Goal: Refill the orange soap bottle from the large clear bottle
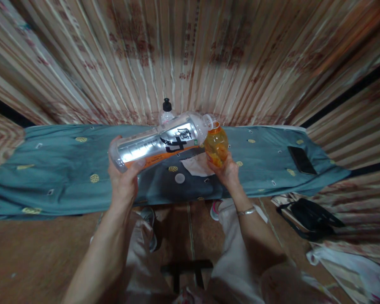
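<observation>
My left hand [124,173] is wrapped round the base end of a large clear plastic bottle [158,143] with a silver and orange label. That bottle is tilted nearly level, its uncapped neck pointing right. In my right hand [226,171] is a small orange bottle [215,145], held roughly upright. The clear bottle's mouth sits at the orange bottle's open top; whether they touch, I cannot tell. A white cloth or paper [196,164] lies beneath, with a round white cap [179,178] close by. Behind the clear bottle stands another bottle with a black top [166,105], partly hidden.
A bench or bed with a teal patterned cover [63,169] runs across in front of me. On its right end lies a dark phone [302,160]. Curtains [177,55] hang behind. A black bag [313,217] rests at the lower right.
</observation>
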A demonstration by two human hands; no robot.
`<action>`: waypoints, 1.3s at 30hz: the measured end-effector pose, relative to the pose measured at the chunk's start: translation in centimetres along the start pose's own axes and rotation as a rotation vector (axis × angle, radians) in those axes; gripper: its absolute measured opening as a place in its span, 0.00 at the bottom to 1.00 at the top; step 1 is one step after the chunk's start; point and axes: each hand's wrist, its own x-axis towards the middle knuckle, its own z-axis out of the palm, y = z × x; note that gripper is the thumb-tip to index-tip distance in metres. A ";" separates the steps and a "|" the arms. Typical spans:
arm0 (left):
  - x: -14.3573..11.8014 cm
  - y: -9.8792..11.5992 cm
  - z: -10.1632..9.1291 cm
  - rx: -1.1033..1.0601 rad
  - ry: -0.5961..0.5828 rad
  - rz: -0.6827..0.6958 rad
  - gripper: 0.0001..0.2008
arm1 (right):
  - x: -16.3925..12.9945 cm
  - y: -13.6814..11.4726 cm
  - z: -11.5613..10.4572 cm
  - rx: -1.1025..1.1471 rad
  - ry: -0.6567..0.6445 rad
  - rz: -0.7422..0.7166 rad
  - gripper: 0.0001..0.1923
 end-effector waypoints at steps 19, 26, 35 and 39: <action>-0.1 0.1 0.0 0.003 -0.022 0.004 0.41 | 0.0 0.2 0.2 -0.008 0.012 -0.001 0.37; -0.1 0.4 0.3 -0.008 -0.023 -0.002 0.40 | -0.1 0.2 0.2 -0.010 0.014 -0.012 0.37; -0.1 0.1 0.0 0.006 -0.017 0.009 0.41 | 0.0 0.3 0.2 0.002 0.020 -0.017 0.37; 0.0 0.0 0.0 0.006 -0.008 0.004 0.41 | 0.0 0.1 0.1 0.000 0.010 0.005 0.37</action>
